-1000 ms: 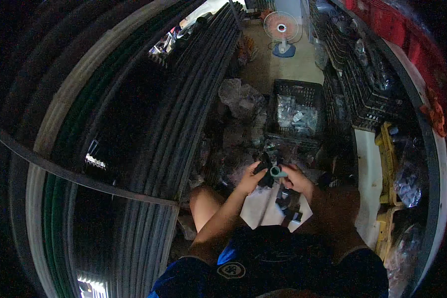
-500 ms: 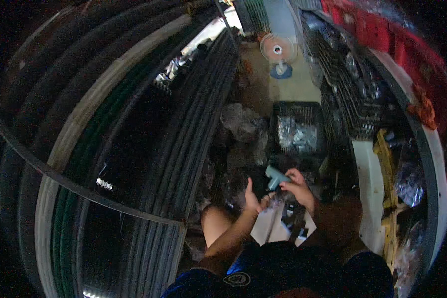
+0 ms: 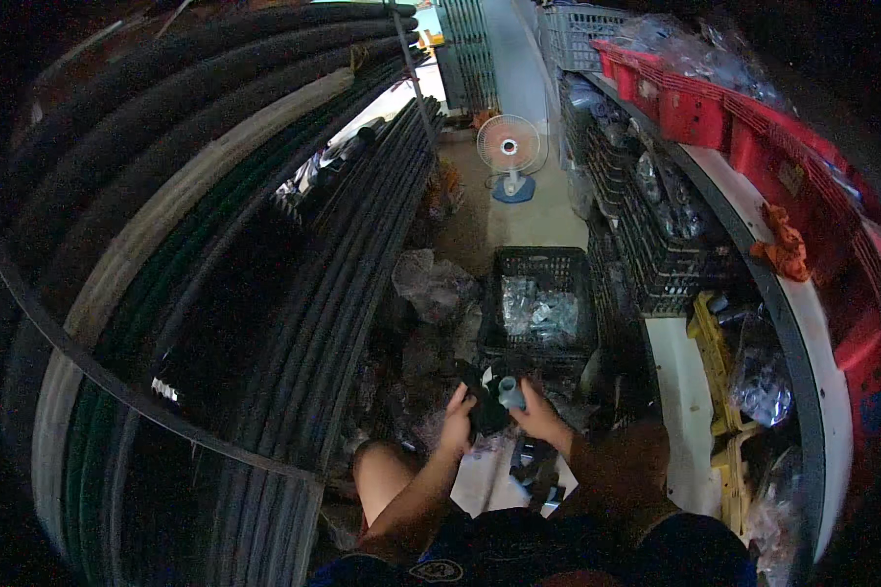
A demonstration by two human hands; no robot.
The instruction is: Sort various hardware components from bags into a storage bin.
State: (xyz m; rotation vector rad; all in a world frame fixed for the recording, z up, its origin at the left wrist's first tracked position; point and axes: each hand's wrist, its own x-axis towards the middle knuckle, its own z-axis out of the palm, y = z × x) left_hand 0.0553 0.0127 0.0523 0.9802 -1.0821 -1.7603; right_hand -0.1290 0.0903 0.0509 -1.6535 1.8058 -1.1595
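Note:
My right hand [image 3: 542, 419] is closed around a grey-blue plastic pipe fitting [image 3: 508, 394], whose round open end faces up. To its left, my left hand [image 3: 456, 419] has its fingers drawn together at the edge of a dark patch that looks like black plastic or cloth. What it pinches there is too dark to name. A small white piece [image 3: 487, 374] shows between the two hands. Below them, between my legs, lies a white surface [image 3: 475, 479] with several dark strips or parts [image 3: 534, 472] on it.
Ahead stands a black crate [image 3: 541, 256] of bagged small parts, with a fan [image 3: 510, 157] beyond it. Long dark pipes [image 3: 362, 254] fill the left racks. Red bins [image 3: 690, 108], stacked black crates [image 3: 680, 264] and yellow bins [image 3: 717, 357] line the right. Clear plastic bags [image 3: 431, 289] lie left of the crate.
The fitting has turned so its open end faces up, and my right hand's hold has shifted. My left hand's fingers have closed in. The whole view has swung slightly.

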